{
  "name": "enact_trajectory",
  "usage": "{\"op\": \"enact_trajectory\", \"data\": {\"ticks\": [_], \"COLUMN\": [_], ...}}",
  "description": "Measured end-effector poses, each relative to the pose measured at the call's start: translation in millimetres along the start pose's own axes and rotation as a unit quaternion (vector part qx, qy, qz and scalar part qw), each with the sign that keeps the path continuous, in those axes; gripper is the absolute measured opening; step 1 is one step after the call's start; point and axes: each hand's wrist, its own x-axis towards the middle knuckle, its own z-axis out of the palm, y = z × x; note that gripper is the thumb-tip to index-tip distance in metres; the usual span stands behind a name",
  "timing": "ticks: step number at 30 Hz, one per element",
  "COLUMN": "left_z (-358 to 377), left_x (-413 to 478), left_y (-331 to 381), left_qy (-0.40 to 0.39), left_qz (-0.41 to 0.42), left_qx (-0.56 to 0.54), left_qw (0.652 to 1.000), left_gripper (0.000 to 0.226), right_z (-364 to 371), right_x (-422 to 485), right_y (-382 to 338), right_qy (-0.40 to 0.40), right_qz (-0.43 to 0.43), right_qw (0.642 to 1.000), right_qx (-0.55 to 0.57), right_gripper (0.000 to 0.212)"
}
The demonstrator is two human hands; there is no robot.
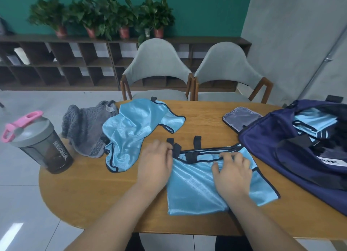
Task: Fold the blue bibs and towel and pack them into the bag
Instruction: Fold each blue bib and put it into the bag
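Note:
A light blue bib (pixel 195 187) with black trim and straps lies flat on the wooden table (pixel 90 194) in front of me. My left hand (pixel 155 162) pinches its upper left corner by the black straps. My right hand (pixel 232 170) rests on the bib's upper right part, fingers curled over the black edge. A second blue bib (pixel 135 127) lies crumpled farther back, beside a grey towel (pixel 86 127). The navy bag (pixel 281 147) stands open at the right, with folded blue bibs (pixel 313 123) inside.
A grey shaker bottle (pixel 43 143) with a pink lid stands at the table's left edge. A clear-fronted pouch (pixel 242 119) lies by the bag. Two grey chairs (pixel 157 70) stand behind the table, with shelving and potted plants beyond.

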Motion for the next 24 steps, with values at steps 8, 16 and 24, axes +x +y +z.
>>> {"op": "enact_trajectory", "data": {"ticks": [8, 16, 24], "left_z": [22.5, 25.2, 29.7], "left_x": [-33.6, -31.8, -32.5], "left_y": [40.7, 37.4, 35.8], "left_qy": [-0.19, -0.303, -0.294], "left_qz": [0.083, 0.084, 0.09], "left_qx": [0.098, 0.146, 0.155], "left_qw": [0.973, 0.938, 0.939], "left_gripper": [0.053, 0.074, 0.079], "right_z": [-15.4, -19.9, 1.5], "right_x": [27.9, 47.8, 25.4], "right_y": [10.1, 16.4, -10.2], "right_qy": [-0.064, 0.009, -0.09], "right_qz": [-0.034, -0.016, -0.361], "right_qw": [0.997, 0.999, 0.923], "right_qx": [-0.035, 0.031, 0.101], "right_gripper": [0.019, 0.013, 0.035]}}
